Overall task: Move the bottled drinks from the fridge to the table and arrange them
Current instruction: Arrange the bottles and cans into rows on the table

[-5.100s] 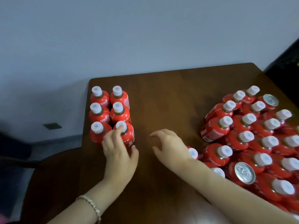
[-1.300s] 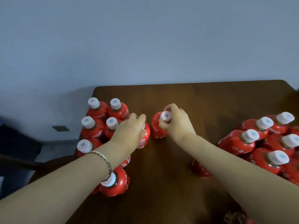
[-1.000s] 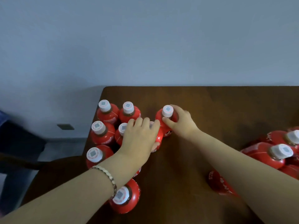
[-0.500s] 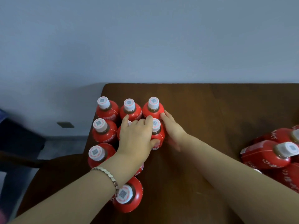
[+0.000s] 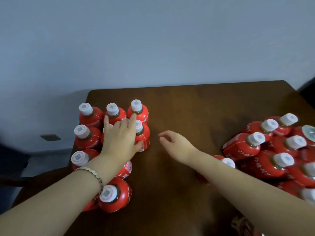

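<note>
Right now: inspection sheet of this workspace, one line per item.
Surface: dark wooden table, bare through the middle.
Job's things: arranged bottles upright in rows at left; loose pile of bottles at right, some leaning.
Clutter: one can top in the pile.
Grippers: left hand rests on the arranged bottles, thumb against one; right hand open, empty, over bare wood.
Cables: nothing seen.
Surroundings: plain grey wall; wall socket low left.
</note>
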